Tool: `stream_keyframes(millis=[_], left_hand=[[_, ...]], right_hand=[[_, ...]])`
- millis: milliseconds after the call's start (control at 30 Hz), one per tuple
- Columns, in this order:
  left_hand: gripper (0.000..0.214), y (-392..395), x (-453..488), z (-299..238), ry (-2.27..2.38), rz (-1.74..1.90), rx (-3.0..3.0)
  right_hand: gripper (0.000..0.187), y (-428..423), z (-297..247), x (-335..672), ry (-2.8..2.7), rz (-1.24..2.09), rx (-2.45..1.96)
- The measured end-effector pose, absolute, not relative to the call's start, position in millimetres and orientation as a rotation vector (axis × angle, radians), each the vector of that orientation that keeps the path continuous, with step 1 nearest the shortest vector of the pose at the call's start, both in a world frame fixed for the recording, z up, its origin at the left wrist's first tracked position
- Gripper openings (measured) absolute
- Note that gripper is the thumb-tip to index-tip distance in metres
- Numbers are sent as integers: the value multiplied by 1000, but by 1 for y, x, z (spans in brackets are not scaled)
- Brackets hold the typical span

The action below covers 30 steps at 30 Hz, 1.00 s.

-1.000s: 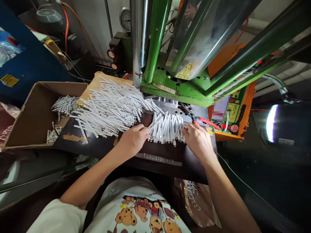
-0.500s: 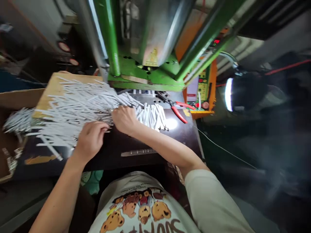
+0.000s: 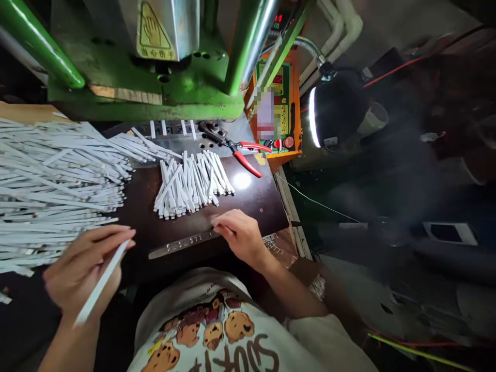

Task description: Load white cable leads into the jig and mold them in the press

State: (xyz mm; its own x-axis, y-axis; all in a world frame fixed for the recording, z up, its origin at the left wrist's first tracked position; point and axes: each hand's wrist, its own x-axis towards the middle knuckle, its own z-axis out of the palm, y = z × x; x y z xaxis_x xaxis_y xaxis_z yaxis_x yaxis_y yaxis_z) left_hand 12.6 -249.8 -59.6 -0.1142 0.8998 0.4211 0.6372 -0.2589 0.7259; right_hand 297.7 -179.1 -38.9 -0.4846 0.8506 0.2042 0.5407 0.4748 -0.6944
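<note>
My left hand (image 3: 83, 266) is at the lower left, fingers closed on one long white strip (image 3: 99, 285) that slants down toward my body. My right hand (image 3: 240, 235) rests on the dark work board (image 3: 251, 201), fingertips pinched at the right end of a flat metal bar (image 3: 182, 243) lying along the board's near edge. Just beyond the bar lies a small bundle of short white strips (image 3: 191, 183). A big loose heap of long white strips (image 3: 54, 181) covers the left side, just beyond my left hand.
A green press machine (image 3: 155, 77) with a yellow hand-warning label (image 3: 153, 33) stands over the back of the board. Red-handled pliers (image 3: 244, 155) lie at the board's far right. An orange control box (image 3: 277, 103) and a lit lamp (image 3: 329, 116) are to the right.
The view swung right. My left hand pulled back from the heap with one long strip in it. My right hand left the strips and came down to the metal bar.
</note>
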Motion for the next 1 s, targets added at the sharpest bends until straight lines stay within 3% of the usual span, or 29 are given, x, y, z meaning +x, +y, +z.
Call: stream_keyframes(millis=[233, 400, 700, 1000], left_hand=[[30, -255, 65, -57, 1456, 1177, 2063], [15, -251, 78, -57, 1501, 1133, 2056], [22, -251, 74, -51, 1474, 996, 2371], [21, -253, 80, -50, 1514, 934, 2462]], right_hand=[[11, -190, -44, 294, -2115, 897, -990], [12, -190, -36, 290, -2328, 736, -923], [16, -197, -53, 293, -2472, 493, -856], [13, -193, -45, 293, -2432, 544, -814]])
